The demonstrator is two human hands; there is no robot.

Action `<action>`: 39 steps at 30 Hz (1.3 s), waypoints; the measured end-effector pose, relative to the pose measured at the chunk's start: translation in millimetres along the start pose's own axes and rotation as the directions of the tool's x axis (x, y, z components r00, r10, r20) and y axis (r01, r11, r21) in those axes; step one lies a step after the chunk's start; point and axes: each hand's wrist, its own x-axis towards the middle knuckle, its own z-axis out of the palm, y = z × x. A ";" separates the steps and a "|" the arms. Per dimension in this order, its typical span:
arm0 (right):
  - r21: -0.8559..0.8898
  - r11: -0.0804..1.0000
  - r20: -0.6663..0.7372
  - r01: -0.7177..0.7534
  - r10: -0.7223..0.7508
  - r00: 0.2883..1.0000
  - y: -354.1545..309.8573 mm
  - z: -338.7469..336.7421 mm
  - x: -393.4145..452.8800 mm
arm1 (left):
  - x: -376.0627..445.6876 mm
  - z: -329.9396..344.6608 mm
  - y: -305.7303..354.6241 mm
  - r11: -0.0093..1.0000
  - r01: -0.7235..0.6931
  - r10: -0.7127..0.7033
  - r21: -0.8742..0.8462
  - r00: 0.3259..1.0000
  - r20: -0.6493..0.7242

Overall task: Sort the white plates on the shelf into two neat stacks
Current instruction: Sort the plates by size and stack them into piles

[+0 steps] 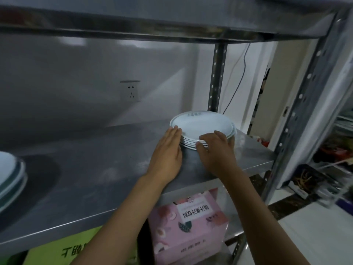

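The left hand [168,148] lies flat, fingers straight, pressing the near-left edge of a stack of white plates [202,129]. The right hand [215,148] has its grip curled over the stack's front rim, thumb against the plate edges. That stack sits at the right end of the steel shelf [95,169], nearly squared. A second stack [10,175] shows at the far left edge, partly cut off. Judging from this, the sorting looks almost done, with only final straightening left.
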 end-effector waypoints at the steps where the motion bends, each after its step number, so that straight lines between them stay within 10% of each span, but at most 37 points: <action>1: 0.008 1.000 -0.001 0.005 -0.005 1.000 -0.8 -1.6 0.5 | -0.7 0.6 0.1 1.000 -0.003 0.003 -0.007 1.000 0.004; 13: 0.171 0.985 -0.082 0.006 0.009 0.997 -24.6 -28.6 -7.5 | -18.8 -14.4 4.5 0.985 0.056 -0.063 -0.164 0.997 -0.040; 22: 0.298 0.934 -0.408 0.197 -0.062 0.911 -73.3 -49.3 -30.8 | -41.3 -68.8 5.0 0.969 0.009 -0.070 -0.247 0.969 -0.238; 30: 0.470 0.756 -0.501 0.456 -0.197 0.842 -172.6 -45.4 -43.4 | -78.9 -172.9 -16.6 0.995 -0.094 0.092 0.022 0.861 -0.500; 39: 0.630 0.489 -0.490 0.603 -0.352 0.797 -295.3 -22.4 -76.4 | -164.0 -268.1 -60.7 0.960 0.096 0.111 0.265 0.735 -0.669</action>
